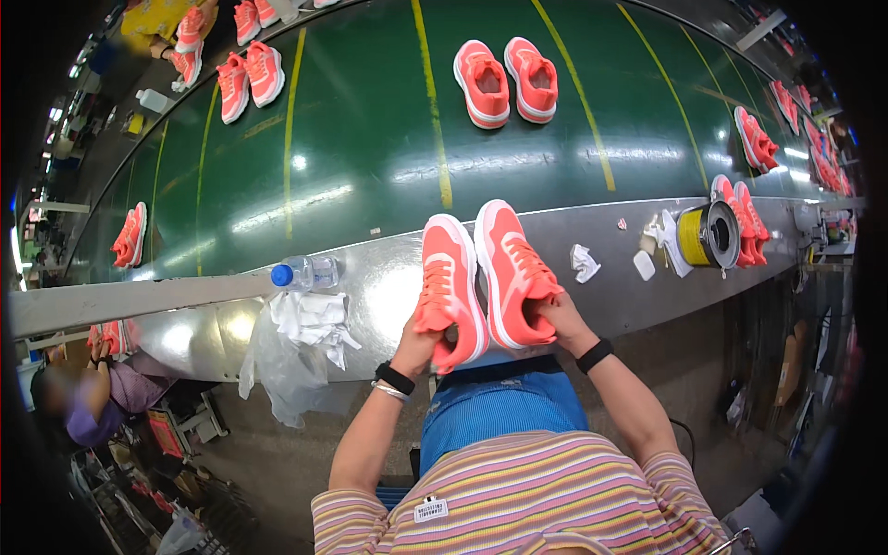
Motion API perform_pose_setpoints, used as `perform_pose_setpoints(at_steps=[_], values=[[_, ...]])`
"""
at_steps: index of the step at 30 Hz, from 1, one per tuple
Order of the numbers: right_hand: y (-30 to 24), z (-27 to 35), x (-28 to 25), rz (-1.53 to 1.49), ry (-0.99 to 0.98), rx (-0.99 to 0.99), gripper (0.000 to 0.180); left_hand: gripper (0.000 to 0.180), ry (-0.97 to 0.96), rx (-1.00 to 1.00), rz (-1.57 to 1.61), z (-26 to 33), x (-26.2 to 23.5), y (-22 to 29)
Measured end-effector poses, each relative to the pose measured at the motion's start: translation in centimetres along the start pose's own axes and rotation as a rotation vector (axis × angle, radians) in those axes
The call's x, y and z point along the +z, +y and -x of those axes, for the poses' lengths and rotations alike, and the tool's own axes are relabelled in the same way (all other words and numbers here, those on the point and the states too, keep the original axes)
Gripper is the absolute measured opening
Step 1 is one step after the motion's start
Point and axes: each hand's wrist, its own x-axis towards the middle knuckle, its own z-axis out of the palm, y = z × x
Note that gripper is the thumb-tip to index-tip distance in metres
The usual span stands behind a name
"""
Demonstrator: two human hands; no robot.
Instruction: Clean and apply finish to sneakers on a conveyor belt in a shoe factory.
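Note:
Two coral sneakers with white soles are in my hands at the metal ledge, side by side with toes pointing away from me. My left hand (418,346) grips the left sneaker (448,287) near its heel and collar. The right sneaker (511,268) is held by my right hand (566,322), whose fingers curl into its collar. The two shoes touch or nearly touch along their inner sides. My fingers are partly hidden by the shoes.
Beyond the metal ledge (379,277) runs a green belt (361,120) with yellow lines, carrying several coral sneakers (507,83). Left are a blue-capped bottle (305,273), white cloths (310,324) and a rail (139,303). A yellow-banded can (694,239) stands right. Other people work at left.

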Motion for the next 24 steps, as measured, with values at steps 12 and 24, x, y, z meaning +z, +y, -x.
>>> perform_pose_setpoints(at_steps=[12,24], values=[[1.5,2.5,-2.1,-0.296,-0.024,0.207,0.037,0.046,-0.022,-0.279,0.467,0.9,0.2,1.0],[1.8,3.0,-3.3,-0.201,-0.044,0.166,0.042,0.041,-0.126,-0.254,0.578,0.7,0.2,-1.0]])
